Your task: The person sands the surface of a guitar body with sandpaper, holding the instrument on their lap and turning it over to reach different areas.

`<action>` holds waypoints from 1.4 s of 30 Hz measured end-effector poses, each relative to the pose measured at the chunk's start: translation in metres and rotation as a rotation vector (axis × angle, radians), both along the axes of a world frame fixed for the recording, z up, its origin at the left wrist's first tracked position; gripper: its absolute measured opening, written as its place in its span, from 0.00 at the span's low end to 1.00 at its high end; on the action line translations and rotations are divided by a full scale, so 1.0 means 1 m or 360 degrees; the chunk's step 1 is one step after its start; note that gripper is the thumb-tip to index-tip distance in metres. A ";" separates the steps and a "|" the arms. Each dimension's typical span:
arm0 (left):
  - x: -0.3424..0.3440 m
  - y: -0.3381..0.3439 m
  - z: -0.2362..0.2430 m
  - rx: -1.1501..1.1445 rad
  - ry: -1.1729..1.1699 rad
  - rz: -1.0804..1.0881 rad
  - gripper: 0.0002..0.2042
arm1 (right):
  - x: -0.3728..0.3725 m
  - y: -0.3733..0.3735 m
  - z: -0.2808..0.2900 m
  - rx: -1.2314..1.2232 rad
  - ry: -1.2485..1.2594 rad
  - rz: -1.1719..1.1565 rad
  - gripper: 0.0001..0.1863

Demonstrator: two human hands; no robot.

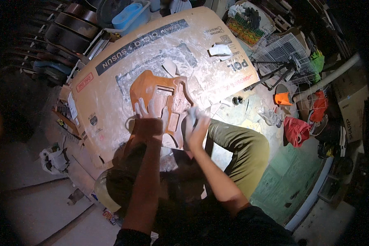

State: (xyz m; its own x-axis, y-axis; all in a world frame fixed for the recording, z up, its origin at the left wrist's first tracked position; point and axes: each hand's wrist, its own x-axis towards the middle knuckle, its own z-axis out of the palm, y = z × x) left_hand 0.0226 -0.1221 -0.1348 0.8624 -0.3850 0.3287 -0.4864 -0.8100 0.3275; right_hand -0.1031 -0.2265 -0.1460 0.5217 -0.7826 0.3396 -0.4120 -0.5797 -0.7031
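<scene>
A brown wooden electric guitar body (142, 87) with cut-out cavities lies on a flat cardboard sheet (110, 88) before me. My left hand (145, 110) rests on its left side, the dusty fingers stretched out and apart. At the body's right edge is my right hand (197, 126), its fingers bent and pressed together, whitish with dust and smeared by motion. Whatever those fingers hold, if anything, is hidden. Pale dust covers much of the cardboard around the body. A folded pale piece of paper (170, 67) lies just beyond the body.
Another crumpled white piece (220, 50) lies farther right on the cardboard. Wire racks (281, 51), a red bag (296, 131) and an orange item (282, 99) stand at the right. Blue tubs (127, 17) sit at the back. My bent knee (250, 149) borders the cardboard.
</scene>
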 end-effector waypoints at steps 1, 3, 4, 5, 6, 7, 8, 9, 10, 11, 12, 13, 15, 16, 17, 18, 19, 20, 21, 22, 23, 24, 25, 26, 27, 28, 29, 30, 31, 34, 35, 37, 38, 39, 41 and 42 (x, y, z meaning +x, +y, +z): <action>0.001 0.005 -0.001 -0.0003 0.0044 0.0003 0.31 | -0.012 0.013 0.011 0.0066 0.0054 0.0219 0.19; 0.003 0.011 -0.002 0.0023 0.0067 0.0022 0.32 | -0.013 -0.002 0.021 0.0147 0.0067 0.0147 0.19; 0.003 0.012 0.000 0.0039 0.0079 0.0029 0.32 | -0.013 -0.012 0.028 0.0191 0.0073 0.0109 0.20; 0.005 0.011 0.001 0.0048 0.0079 0.0040 0.32 | -0.003 -0.028 0.032 0.0158 -0.0067 -0.0028 0.19; 0.005 0.004 0.004 0.0056 0.0100 0.0029 0.31 | 0.006 -0.047 0.037 0.0123 -0.0117 -0.0110 0.19; 0.002 0.002 0.005 0.0074 0.0119 0.0019 0.31 | 0.007 -0.044 0.034 0.0092 -0.0030 -0.0041 0.19; -0.003 0.003 0.003 0.0083 0.0122 0.0009 0.30 | 0.007 -0.038 0.032 0.0062 0.0056 0.0028 0.18; -0.001 0.000 0.001 0.0067 0.0100 -0.0002 0.30 | -0.002 -0.028 0.015 0.0007 0.0066 0.0021 0.17; 0.003 0.005 0.000 0.0068 0.0072 0.0022 0.29 | -0.009 -0.016 0.023 -0.0010 0.0219 0.0164 0.17; 0.006 0.009 -0.001 0.0049 0.0040 0.0041 0.29 | -0.013 -0.011 0.030 0.0007 0.0298 0.0313 0.17; 0.004 0.009 -0.001 0.0028 0.0023 0.0038 0.29 | -0.020 -0.012 0.038 0.0023 0.0392 0.0442 0.18; 0.002 0.009 -0.001 0.0006 0.0006 0.0037 0.29 | -0.019 -0.022 0.040 0.0064 0.0348 0.0434 0.17; 0.002 0.006 0.000 0.0014 0.0029 0.0051 0.29 | -0.012 -0.034 0.045 0.0083 0.0369 0.0412 0.17; 0.001 0.005 0.000 0.0022 0.0044 0.0058 0.29 | -0.015 -0.029 0.041 0.0103 0.0318 0.0364 0.17; 0.001 0.002 0.000 0.0028 0.0012 0.0059 0.28 | -0.017 -0.021 0.035 0.0124 0.0268 0.0318 0.17; 0.002 0.001 -0.001 0.0043 -0.0024 0.0072 0.27 | -0.018 -0.012 0.034 0.0150 0.0215 0.0282 0.17; 0.003 0.001 -0.001 0.0057 -0.0059 0.0084 0.26 | -0.020 -0.004 0.033 0.0119 0.0120 0.0374 0.17; 0.002 0.003 -0.002 0.0062 -0.0062 0.0093 0.27 | -0.019 -0.004 0.032 0.0056 0.0173 0.0383 0.16; 0.004 0.006 -0.002 0.0064 -0.0072 0.0103 0.27 | -0.013 -0.008 0.034 -0.0013 0.0219 0.0393 0.16; 0.002 0.004 -0.002 0.0056 -0.0071 0.0104 0.28 | -0.009 -0.017 0.038 -0.0089 0.0277 0.0393 0.15; 0.001 0.004 -0.002 0.0070 -0.0044 0.0103 0.27 | 0.002 -0.031 0.040 -0.0091 0.0219 0.0318 0.13; 0.001 0.003 0.000 0.0084 -0.0016 0.0108 0.27 | 0.012 -0.043 0.045 -0.0141 0.0280 0.0241 0.13; 0.001 0.002 0.002 0.0098 0.0013 0.0113 0.26 | 0.012 -0.042 0.044 -0.0133 0.0322 0.0259 0.13; 0.000 0.002 0.002 0.0118 0.0029 0.0119 0.25 | 0.013 -0.041 0.043 -0.0126 0.0364 0.0276 0.14; 0.002 0.003 -0.002 0.0131 0.0036 0.0132 0.24 | 0.004 -0.029 0.040 -0.0158 0.0563 0.0532 0.14; 0.002 0.001 -0.006 0.0139 0.0049 0.0139 0.23 | -0.014 -0.015 0.035 -0.0194 0.0771 0.0781 0.14; 0.003 0.000 -0.009 0.0097 0.0049 0.0154 0.23 | -0.026 -0.006 0.033 -0.0303 0.0572 0.1055 0.15; 0.005 0.001 -0.012 0.0063 0.0048 0.0174 0.22 | -0.022 -0.010 0.039 -0.0318 0.0642 0.1080 0.15; 0.002 0.004 -0.015 0.0041 0.0066 0.0188 0.21 | -0.018 -0.019 0.047 -0.0313 0.0729 0.1103 0.15; 0.006 0.002 -0.017 0.0036 0.0111 0.0175 0.23 | 0.013 -0.037 0.057 -0.0168 0.0621 0.0791 0.15; 0.004 0.003 -0.015 0.0024 0.0166 0.0181 0.22 | 0.007 -0.023 0.054 -0.0154 0.0679 0.0840 0.15; 0.003 0.005 -0.021 0.0005 0.0144 0.0174 0.21 | -0.022 0.000 0.039 -0.0311 0.0797 0.1029 0.13; 0.005 0.009 -0.022 -0.0005 0.0124 0.0180 0.21 | -0.034 0.013 0.049 -0.0249 0.0714 0.1220 0.12; 0.003 0.008 -0.017 0.0016 0.0200 0.0177 0.22 | -0.031 0.006 0.051 -0.0255 0.0746 0.1270 0.11; 0.004 0.008 -0.006 0.0074 0.0206 0.0149 0.23 | -0.013 -0.008 0.059 -0.0235 0.0848 0.1163 0.11; 0.001 0.010 -0.004 0.0112 0.0217 0.0132 0.23 | 0.006 -0.017 0.060 -0.0207 0.0917 0.0996 0.11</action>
State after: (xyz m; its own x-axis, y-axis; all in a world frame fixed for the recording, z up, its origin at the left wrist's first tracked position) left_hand 0.0235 -0.1124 -0.1387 0.9269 -0.3285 0.1812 -0.3719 -0.8688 0.3269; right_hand -0.0971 -0.2431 -0.0863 0.9628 -0.2667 -0.0436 -0.2618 -0.8806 -0.3949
